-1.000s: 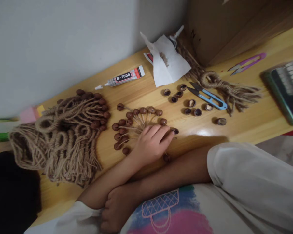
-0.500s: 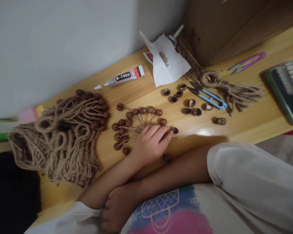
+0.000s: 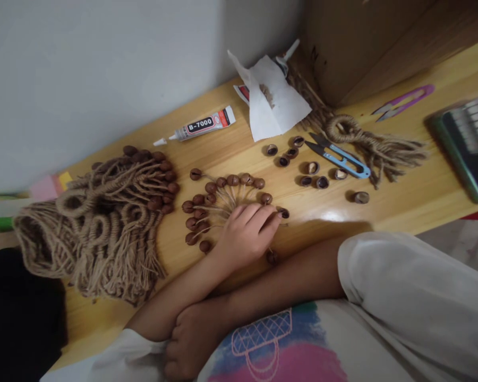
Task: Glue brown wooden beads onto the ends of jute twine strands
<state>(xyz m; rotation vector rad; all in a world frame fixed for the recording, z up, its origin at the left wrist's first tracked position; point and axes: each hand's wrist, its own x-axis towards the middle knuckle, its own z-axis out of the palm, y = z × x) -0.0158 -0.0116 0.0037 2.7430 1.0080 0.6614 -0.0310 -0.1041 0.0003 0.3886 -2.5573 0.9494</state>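
My left hand [image 3: 249, 233] rests palm down on the table, its fingertips closed on a dark half nutshell [image 3: 283, 213]. Under and beside it, brown cracked nuts [image 3: 233, 180] on thin twine ends fan out in an arc. One nut [image 3: 271, 257] lies below the wrist, near my right forearm. My right hand [image 3: 197, 331] is curled into a fist beneath my left forearm, against my shirt; nothing shows in it, and its palm side is hidden. Several loose half shells [image 3: 322, 182] lie to the right of the arc.
Knotted twine bundles [image 3: 115, 249] with nuts pile up at left. A B-7000 glue tube [image 3: 203, 126] lies near the wall, its cap off. White paper [image 3: 276, 109], a twine tassel [image 3: 394, 151], blue thread snips [image 3: 344, 159], purple snips [image 3: 408, 103], a keyboard [image 3: 474, 138] and a cardboard box [image 3: 354, 48] are around.
The half shell at my left fingertips has shifted very slightly to the left. Both hands otherwise keep their places.
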